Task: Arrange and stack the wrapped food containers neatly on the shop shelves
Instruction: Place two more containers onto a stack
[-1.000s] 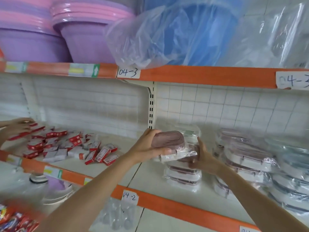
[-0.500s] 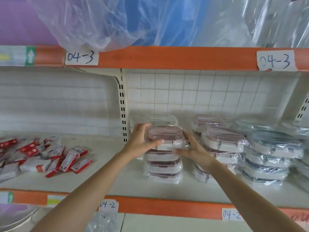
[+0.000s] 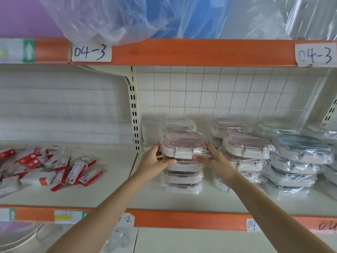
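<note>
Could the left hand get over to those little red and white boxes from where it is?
Probably yes: the red and white boxes lie loose on the open shelf, nothing between, though the left hand now holds the pink-lidded container.

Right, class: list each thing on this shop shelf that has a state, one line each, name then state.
top pink-lidded container: wrapped, latch closed, on its stack, held at both ends
left hand: grips the container's left end
right hand: holds the container's right end
pink stack under it: wrapped, upright
neighbouring pink stack: wrapped, slightly uneven
blue-lidded stack: wrapped, leaning a little
red and white boxes: scattered loose, unstacked
</note>
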`<state>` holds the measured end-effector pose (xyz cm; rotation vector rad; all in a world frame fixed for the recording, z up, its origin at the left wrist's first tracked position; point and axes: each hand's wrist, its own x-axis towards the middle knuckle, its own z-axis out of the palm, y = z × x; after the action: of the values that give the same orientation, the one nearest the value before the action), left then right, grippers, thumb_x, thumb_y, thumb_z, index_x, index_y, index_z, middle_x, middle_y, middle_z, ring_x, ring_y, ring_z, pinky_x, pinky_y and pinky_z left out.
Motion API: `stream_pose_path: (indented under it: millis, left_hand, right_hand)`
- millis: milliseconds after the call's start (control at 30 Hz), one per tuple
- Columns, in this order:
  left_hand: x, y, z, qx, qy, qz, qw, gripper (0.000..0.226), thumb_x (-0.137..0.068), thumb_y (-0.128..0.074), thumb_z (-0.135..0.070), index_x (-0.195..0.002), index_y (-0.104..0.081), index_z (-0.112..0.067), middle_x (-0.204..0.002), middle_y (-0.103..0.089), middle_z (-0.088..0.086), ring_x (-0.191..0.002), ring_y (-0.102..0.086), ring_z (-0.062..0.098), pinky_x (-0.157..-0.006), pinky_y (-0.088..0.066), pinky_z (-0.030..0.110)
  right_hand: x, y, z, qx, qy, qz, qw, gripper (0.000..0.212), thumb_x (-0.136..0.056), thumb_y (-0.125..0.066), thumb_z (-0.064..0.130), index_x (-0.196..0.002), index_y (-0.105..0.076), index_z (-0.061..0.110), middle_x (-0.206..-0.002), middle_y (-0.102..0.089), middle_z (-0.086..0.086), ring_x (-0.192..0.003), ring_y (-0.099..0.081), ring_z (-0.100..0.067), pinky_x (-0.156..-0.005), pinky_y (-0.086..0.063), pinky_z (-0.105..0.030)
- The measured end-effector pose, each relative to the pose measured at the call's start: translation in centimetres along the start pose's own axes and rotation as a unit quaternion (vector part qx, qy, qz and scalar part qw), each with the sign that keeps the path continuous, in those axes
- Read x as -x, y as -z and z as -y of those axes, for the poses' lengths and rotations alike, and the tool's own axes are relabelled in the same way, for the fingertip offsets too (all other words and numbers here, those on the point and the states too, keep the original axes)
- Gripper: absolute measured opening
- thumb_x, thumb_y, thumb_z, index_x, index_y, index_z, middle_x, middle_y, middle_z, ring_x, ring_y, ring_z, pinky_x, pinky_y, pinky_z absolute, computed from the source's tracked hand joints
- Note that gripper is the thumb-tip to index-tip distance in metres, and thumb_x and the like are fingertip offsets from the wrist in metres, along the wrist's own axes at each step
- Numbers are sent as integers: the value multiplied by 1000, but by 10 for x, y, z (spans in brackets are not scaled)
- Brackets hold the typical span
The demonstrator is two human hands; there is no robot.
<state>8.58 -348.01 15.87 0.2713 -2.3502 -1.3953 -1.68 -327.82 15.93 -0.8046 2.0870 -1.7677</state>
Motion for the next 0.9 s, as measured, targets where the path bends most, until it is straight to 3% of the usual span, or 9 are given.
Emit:
stream_pose_path:
  millis: [133,300,433,500,567,667,767,833,900]
  left_hand:
    - [1,-2,6,-13,-5,-11,1000,54,-72,-82,-23,-118,-55,-15,-117,-64,-1,-111,-60,15,-99,-47,34]
    - [2,-1,2,-24,-32,-4,999,48,-71,-81,-35,-111,-60,-20,-106,-66,-12,-99,-63,3,-82,-46,9]
    - [2,-3,2,-63,-60,-20,996,48,-73,-78,-39,-114,-64,-19,-105,-64,-14,-94,-59,-1,-73,-37,-5]
    - [2,-2,5,-65,-68,-26,995,50,-73,-79,-37,-116,-65,-17,-108,-65,-12,-99,-60,2,-76,-37,-5]
    - [2,-1,8,-65,-75,-28,995,50,-72,-80,-35,-117,-65,-17,-107,-66,-11,-100,-60,3,-76,-37,-4]
    - [3,-2,9,-64,-87,-28,994,48,-73,-80,-33,-117,-66,-17,-106,-67,-10,-95,-61,2,-75,-39,-3]
    - [5,-1,7,-59,-78,-20,995,50,-72,-80,-39,-117,-64,-24,-102,-63,-20,-87,-56,-15,-73,-36,-6]
    - [6,0,6,-30,-61,-3,998,56,-67,-78,-51,-115,-63,-27,-101,-63,-24,-90,-56,-19,-73,-38,-4]
    - [5,1,8,-12,-51,-3,999,67,-63,-69,-61,-117,-64,-21,-107,-67,-16,-100,-61,-7,-77,-42,0]
  right_hand:
    - [4,-2,-7,6,7,-10,1000,55,-72,-79,32,-106,-49,63,-133,-54,6,-122,-51,-10,-101,-37,-27]
    - [5,-2,-7,6,15,-25,1000,54,-76,-74,26,-108,-47,60,-126,-60,-7,-102,-63,-5,-89,-44,-20]
    - [6,0,-12,21,21,-36,999,64,-80,-73,23,-127,-39,50,-107,-66,17,-100,-64,-5,-83,-45,-12]
    - [9,2,-14,20,23,-22,999,71,-77,-77,17,-120,-37,57,-109,-63,22,-92,-67,0,-73,-46,-6]
    - [11,3,-14,28,29,-15,999,74,-73,-80,13,-115,-39,58,-113,-57,30,-99,-66,-5,-83,-47,-14]
    - [12,3,-16,34,43,-38,998,68,-73,-79,9,-112,-43,50,-119,-55,22,-103,-64,-10,-82,-47,-12]
    - [10,3,-17,20,42,-49,998,64,-74,-79,10,-109,-45,51,-123,-59,9,-107,-62,-13,-83,-47,-14]
    - [10,4,-17,26,39,-37,998,65,-73,-81,16,-109,-45,56,-120,-60,21,-113,-59,-12,-95,-43,-23]
    - [10,4,-17,40,43,-32,998,59,-73,-80,22,-105,-47,59,-108,-57,40,-112,-58,-6,-89,-42,-14]
